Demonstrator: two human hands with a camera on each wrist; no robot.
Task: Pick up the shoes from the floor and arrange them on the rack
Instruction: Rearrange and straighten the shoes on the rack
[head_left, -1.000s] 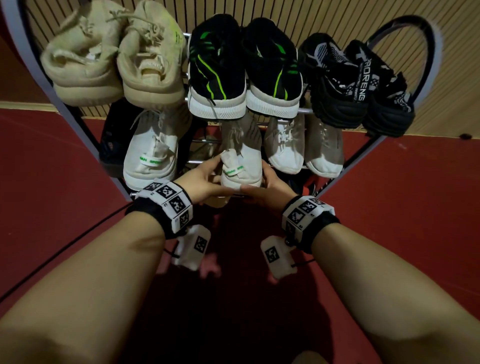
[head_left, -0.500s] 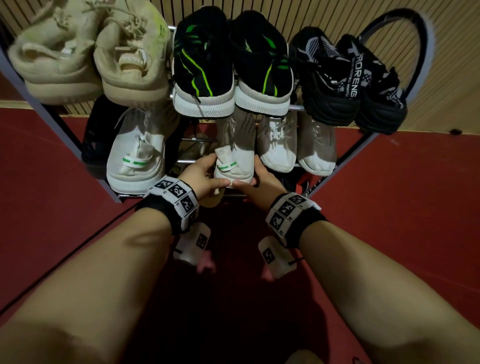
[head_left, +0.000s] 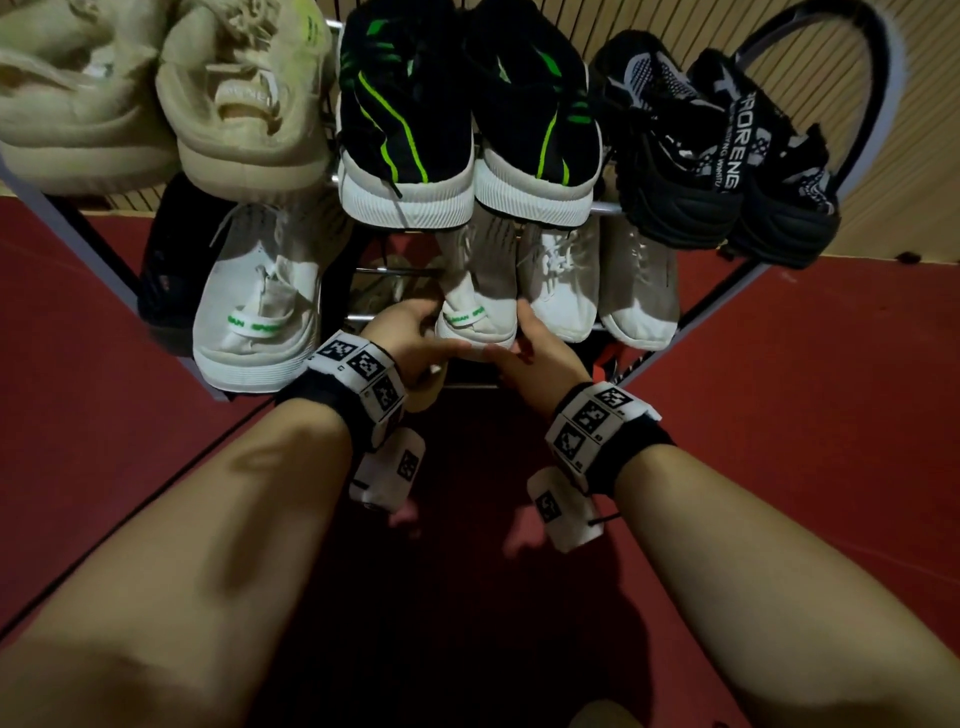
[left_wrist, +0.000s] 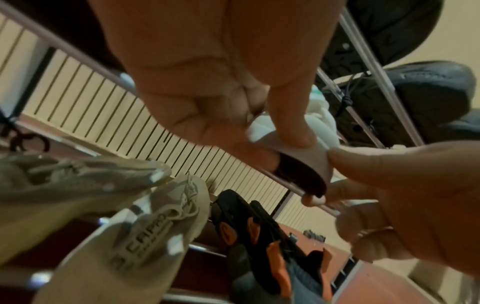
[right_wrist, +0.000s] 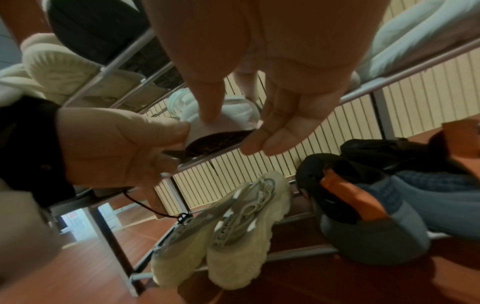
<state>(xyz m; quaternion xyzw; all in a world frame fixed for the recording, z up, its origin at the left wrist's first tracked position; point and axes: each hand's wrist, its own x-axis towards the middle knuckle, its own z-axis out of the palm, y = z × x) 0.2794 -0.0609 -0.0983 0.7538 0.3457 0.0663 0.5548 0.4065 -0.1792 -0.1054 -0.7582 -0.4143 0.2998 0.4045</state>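
Observation:
A white shoe (head_left: 483, 291) with a green-lettered heel tab lies on the middle shelf of the metal rack (head_left: 602, 209), heel toward me. My left hand (head_left: 415, 332) pinches the heel from the left, thumb along the back. My right hand (head_left: 519, 343) holds it from the right. In the left wrist view the left hand (left_wrist: 280, 148) grips the heel (left_wrist: 306, 162) above its dark sole, and the right hand (left_wrist: 376, 174) meets it. In the right wrist view the right hand (right_wrist: 236, 129) has its thumb on the heel (right_wrist: 228, 115) and its fingers by the sole.
The matching white shoe (head_left: 254, 312) sits left on the same shelf, and a white pair (head_left: 561, 280) sits right. Beige (head_left: 244, 104), black-and-green (head_left: 410, 130) and black patterned (head_left: 675, 156) shoes fill the top shelf. A beige pair (right_wrist: 233, 226) and dark shoes (right_wrist: 363, 205) lie below. Red floor surrounds the rack.
Both hands keep their hold on the white shoe's heel. Shoe and hands have edged slightly deeper onto the middle shelf, and the view has shifted a little.

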